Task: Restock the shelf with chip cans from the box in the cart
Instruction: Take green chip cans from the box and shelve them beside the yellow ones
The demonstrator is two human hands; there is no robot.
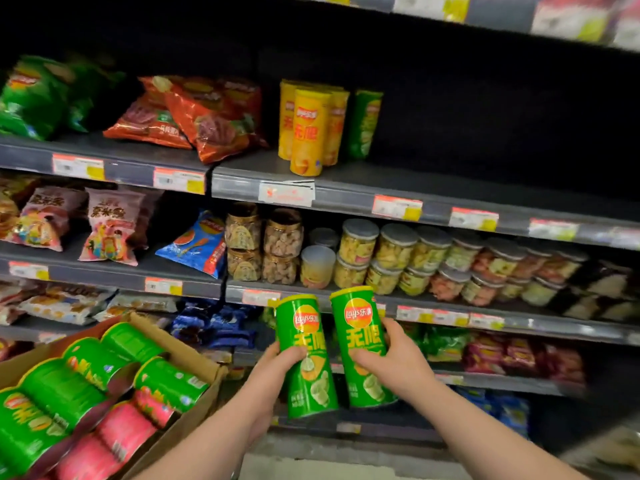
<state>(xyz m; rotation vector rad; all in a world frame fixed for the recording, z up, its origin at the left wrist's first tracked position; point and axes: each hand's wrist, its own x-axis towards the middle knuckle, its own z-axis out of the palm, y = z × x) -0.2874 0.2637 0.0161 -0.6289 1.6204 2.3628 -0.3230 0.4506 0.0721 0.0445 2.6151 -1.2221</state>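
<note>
My left hand grips one green chip can upright, and my right hand grips a second green chip can beside it. Both cans hang in front of the lower shelves, almost touching each other. The cardboard box at lower left holds several green cans and pink cans lying on their sides. On the upper shelf stand yellow cans and one green can, with dark bare space to their right.
Green and red chip bags lie on the upper shelf to the left. The shelf below carries snack bags and rows of clear jars. Price tags line the shelf edges. Lower shelves hold more packets.
</note>
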